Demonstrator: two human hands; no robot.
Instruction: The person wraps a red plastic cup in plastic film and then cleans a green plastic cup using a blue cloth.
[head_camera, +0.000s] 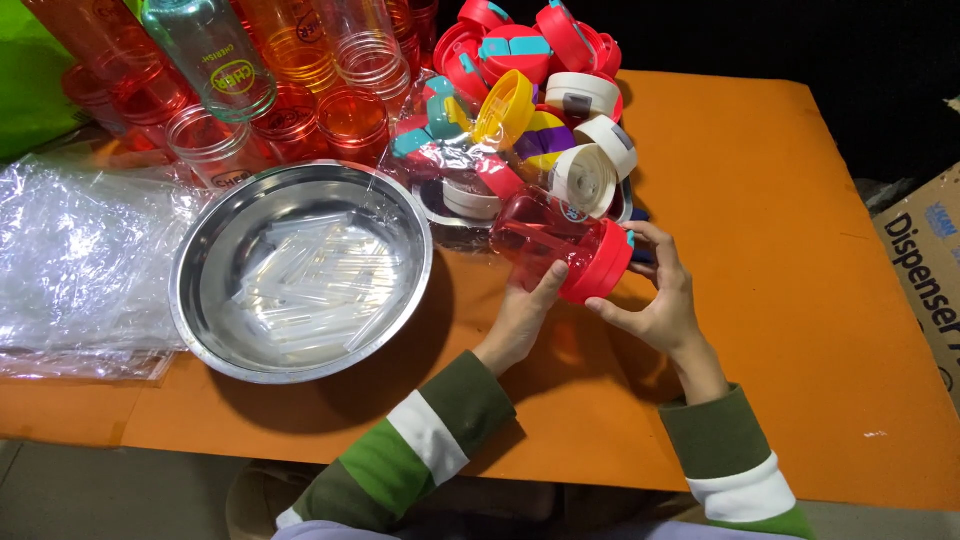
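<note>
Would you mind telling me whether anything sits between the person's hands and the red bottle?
No. Both the left hand and the right hand already grip the red bottle directly; nothing visible lies between them.

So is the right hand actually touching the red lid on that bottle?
Touching. The head view shows the right hand wrapped round the red lid, its fingers on the rim, while the left hand grips the red bottle.

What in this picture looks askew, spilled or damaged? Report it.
Nothing looks damaged or spilled. The lids lie in a loose jumble at the back of the orange table, some still in plastic wrap. The left hand and right hand hold a red bottle on its side, lid fitted.
</note>
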